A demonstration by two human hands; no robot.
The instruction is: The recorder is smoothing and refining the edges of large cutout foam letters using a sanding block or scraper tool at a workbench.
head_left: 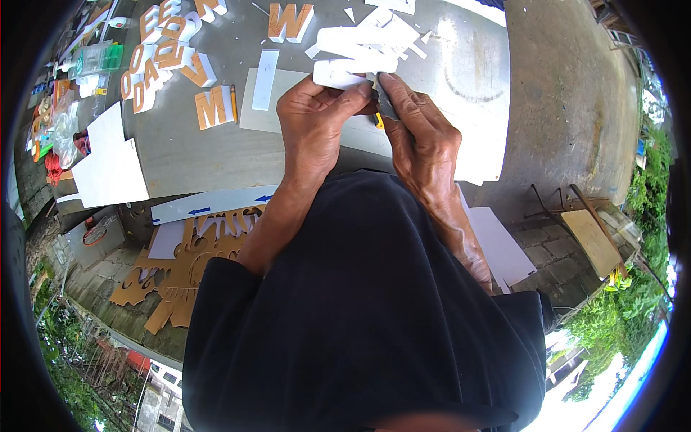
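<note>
My left hand (314, 119) is closed, thumb and fingers pinching a white block-like piece (337, 73) with a smooth, bright face. Close against its right end, my right hand (423, 129) grips a dark grey flat strip (387, 106) with a rough edge; it looks like sandpaper, though the fingers cover part of it. A small yellow item (379, 122) peeks out between the hands, too hidden to name. Just beyond the held piece lies a heap of white offcuts (367, 36), some thin and pointed.
Brown-faced, white-sided block letters, among them a W (291, 23) and an M (211, 108), stand on the grey table (237, 155). A pencil (233, 103) lies beside the M. White sheets (111, 162) rest at the left edge; cut brown board (180, 281) lies below.
</note>
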